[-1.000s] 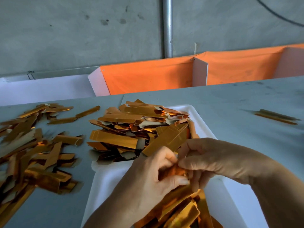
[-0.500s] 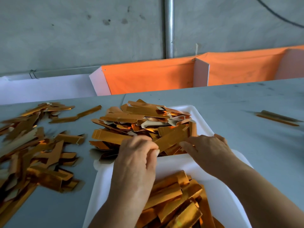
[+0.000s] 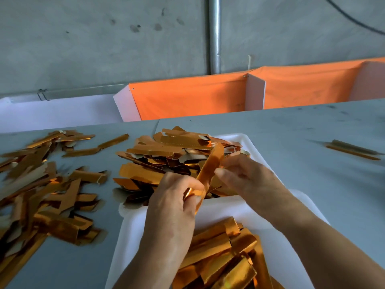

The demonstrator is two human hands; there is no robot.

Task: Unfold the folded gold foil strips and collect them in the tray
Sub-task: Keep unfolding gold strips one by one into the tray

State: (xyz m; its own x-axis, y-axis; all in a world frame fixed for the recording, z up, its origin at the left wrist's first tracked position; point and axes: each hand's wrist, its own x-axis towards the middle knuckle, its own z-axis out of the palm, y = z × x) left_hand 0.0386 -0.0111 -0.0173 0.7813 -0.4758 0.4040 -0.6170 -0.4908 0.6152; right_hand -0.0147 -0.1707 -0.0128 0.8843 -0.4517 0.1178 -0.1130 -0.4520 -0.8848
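One gold foil strip (image 3: 210, 167) stands tilted above the far white tray (image 3: 245, 140). My left hand (image 3: 175, 197) pinches its lower end, fingers curled round it. My right hand (image 3: 248, 178) holds the strip's upper part from the right with thumb and fingers. Behind the hands, a heap of gold strips (image 3: 166, 155) fills the far tray. A near white tray (image 3: 270, 230) holds another pile of gold strips (image 3: 225, 257) under my forearms.
Several loose gold strips (image 3: 41, 188) lie scattered on the grey table at the left. A few thin strips (image 3: 352, 149) rest at the far right. Orange cloth bins (image 3: 187, 97) line the table's back edge under a concrete wall.
Both hands reached forward into the far heap, then lifted one strip out of it. That strip is now raised between them.
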